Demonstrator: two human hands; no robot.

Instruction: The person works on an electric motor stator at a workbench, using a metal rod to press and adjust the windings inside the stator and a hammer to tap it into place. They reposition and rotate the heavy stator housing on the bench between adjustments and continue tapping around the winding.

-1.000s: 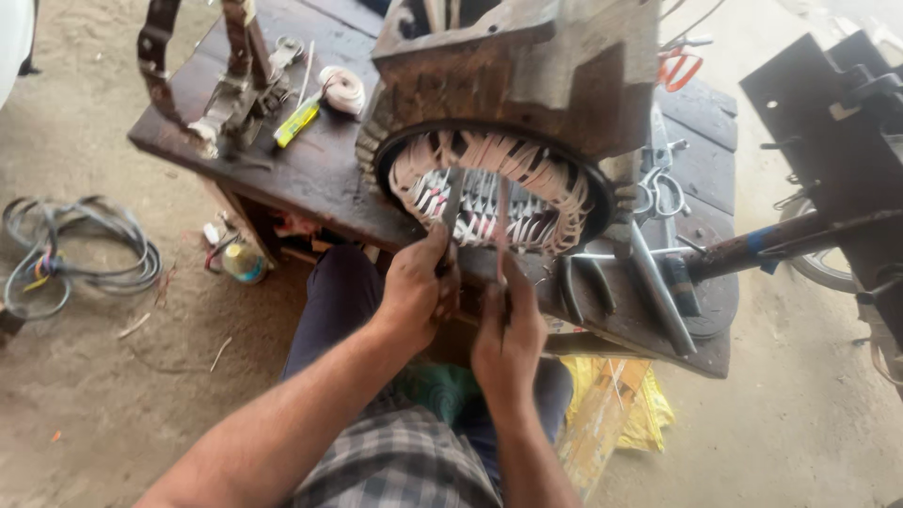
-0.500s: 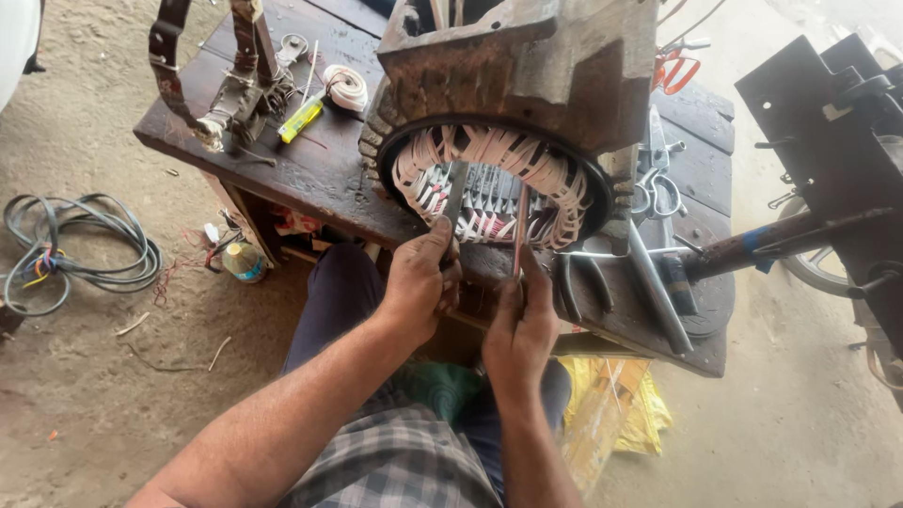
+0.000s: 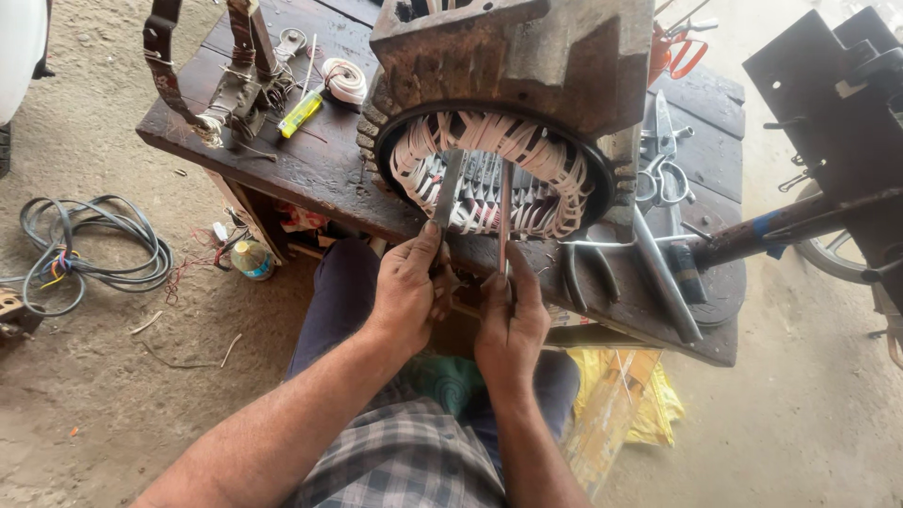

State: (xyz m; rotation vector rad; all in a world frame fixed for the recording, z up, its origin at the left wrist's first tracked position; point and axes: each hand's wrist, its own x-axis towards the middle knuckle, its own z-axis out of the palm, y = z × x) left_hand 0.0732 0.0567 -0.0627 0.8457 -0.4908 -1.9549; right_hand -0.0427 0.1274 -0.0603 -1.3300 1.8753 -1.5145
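Dark workbench [image 3: 310, 174]; both hands' strips enter stator [image 3: 499, 113], tips hidden.

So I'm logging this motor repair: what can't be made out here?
- Head view: the right hand covers the thin rod's lower end.
- The left hand hides the flat strip's base.
- Stator top is cut off by the frame edge.

We are seeing soft, even daylight falling from above, bright across the sandy floor [image 3: 113, 395] and nearly washing out the far right corner. Shadows are pooling under the wooden workbench [image 3: 310, 174]. Nothing is blurring; focus is holding throughout. Edges are bowing slightly from the wide lens.
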